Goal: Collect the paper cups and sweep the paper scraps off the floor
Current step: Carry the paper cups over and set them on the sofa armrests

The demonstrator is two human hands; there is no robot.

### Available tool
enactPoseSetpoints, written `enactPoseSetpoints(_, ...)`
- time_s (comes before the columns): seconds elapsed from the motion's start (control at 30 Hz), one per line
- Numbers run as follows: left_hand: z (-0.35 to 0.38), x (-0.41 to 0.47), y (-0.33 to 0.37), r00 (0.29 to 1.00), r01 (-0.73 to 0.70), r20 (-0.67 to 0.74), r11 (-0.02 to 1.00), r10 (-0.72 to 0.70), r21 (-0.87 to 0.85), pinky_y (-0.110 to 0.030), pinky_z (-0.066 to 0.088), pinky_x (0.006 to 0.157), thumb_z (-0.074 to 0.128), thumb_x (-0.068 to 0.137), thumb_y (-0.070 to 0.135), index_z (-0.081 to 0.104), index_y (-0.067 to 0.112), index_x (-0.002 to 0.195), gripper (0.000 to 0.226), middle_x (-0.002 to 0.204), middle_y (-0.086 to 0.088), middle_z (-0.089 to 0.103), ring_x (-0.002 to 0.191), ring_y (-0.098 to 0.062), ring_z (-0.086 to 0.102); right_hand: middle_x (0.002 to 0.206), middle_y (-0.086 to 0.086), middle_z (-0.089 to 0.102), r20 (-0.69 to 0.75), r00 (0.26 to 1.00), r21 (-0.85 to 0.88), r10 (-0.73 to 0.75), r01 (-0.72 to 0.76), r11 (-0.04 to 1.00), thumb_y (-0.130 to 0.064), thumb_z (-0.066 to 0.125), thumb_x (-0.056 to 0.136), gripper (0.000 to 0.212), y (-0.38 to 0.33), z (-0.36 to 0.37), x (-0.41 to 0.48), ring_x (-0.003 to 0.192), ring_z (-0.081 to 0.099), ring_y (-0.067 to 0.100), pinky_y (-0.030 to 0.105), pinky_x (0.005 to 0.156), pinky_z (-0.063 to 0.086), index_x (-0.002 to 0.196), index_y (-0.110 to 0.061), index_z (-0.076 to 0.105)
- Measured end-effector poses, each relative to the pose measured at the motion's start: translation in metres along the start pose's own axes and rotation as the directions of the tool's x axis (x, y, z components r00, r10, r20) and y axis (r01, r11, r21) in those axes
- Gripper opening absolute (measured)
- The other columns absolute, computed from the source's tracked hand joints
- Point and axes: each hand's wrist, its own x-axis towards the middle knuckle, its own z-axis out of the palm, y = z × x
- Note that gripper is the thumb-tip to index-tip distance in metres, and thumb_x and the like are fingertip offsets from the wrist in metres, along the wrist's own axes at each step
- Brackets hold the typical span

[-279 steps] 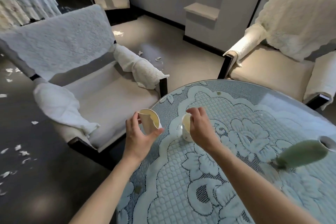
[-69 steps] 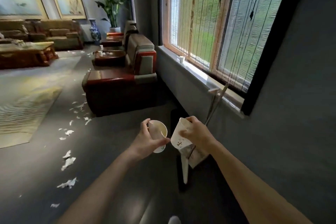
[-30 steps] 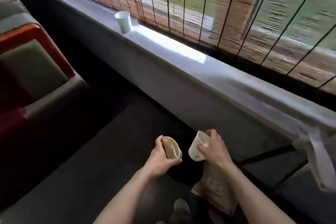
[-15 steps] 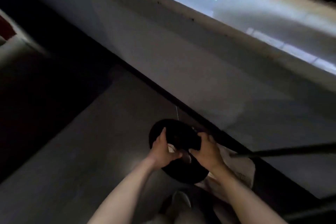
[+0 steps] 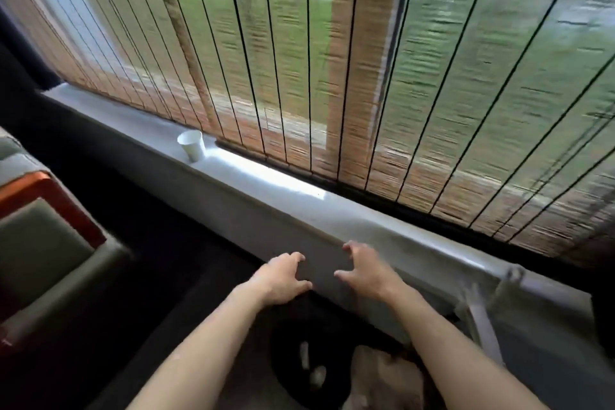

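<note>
**Up from the black bin, both hands empty**

Head view: my left hand and right hand, at the bin's mouth half a second ago, now hover released above it, fingers loosely spread. Blurred pale shapes lie inside. One paper cup stands upright on the windowsill, well left of my hands.

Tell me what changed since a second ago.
Both hands let go of their paper cups: the left hand and right hand are now empty, fingers loosely spread, lifted above the black bin, where pale shapes, probably those cups, lie. The white cup on the windowsill stayed put.
</note>
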Motion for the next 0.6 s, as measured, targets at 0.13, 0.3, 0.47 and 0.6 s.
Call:
enactPoseSetpoints(0.13,-0.066,-0.024,0.054,0.985,-0.148,-0.079,0.984,0.156,0.099,-0.034,0.036,0.106,0.061,0.09,0.035,0.037,0.014,0.141,0.06,0.141,-0.008,0.046,0.128,-0.023,0.044,0.132,0.012,0.053,-0.14,0.99,-0.02,0.004,-0.007,1.0,-0.033,0.068,0.085,0.061,-0.024,-0.08,-0.043,0.12,0.051,0.027,0.035,0.1,0.043,0.136,-0.01,0.043)
enactPoseSetpoints(0.3,-0.099,-0.055,0.118,0.918,-0.362,-0.105,0.915,0.383,0.176,-0.036,0.038,0.105,0.062,0.089,0.033,0.039,0.014,0.14,0.059,0.142,-0.009,0.045,0.127,-0.026,0.045,0.132,0.013,0.055,-0.297,0.95,-0.036,0.098,-0.114,0.993,-0.031,0.064,0.088,0.058,-0.022,-0.14,-0.117,0.118,0.053,0.029,0.035,0.097,0.045,0.137,-0.009,0.042)
enactPoseSetpoints(0.47,-0.076,-0.106,0.178,0.802,-0.59,0.012,0.789,0.597,0.172,-0.03,0.042,0.094,0.062,0.09,0.025,0.045,0.011,0.134,0.049,0.132,-0.008,0.052,0.117,-0.026,0.051,0.133,0.005,0.053,-0.483,0.822,0.088,0.301,-0.297,0.951,-0.031,0.062,0.088,0.052,-0.006,-0.138,-0.23,0.118,0.052,0.023,0.031,0.097,0.044,0.134,-0.014,0.047)
enactPoseSetpoints(0.6,-0.016,-0.149,0.214,0.655,-0.751,0.188,0.659,0.732,0.051,-0.023,0.05,0.085,0.058,0.093,0.016,0.051,0.008,0.123,0.032,0.12,-0.007,0.056,0.102,-0.006,0.063,0.129,0.009,0.052,-0.511,0.675,0.282,0.533,-0.454,0.845,-0.033,0.065,0.088,0.054,0.014,-0.098,-0.326,0.117,0.052,0.024,0.031,0.093,0.044,0.132,-0.007,0.046)
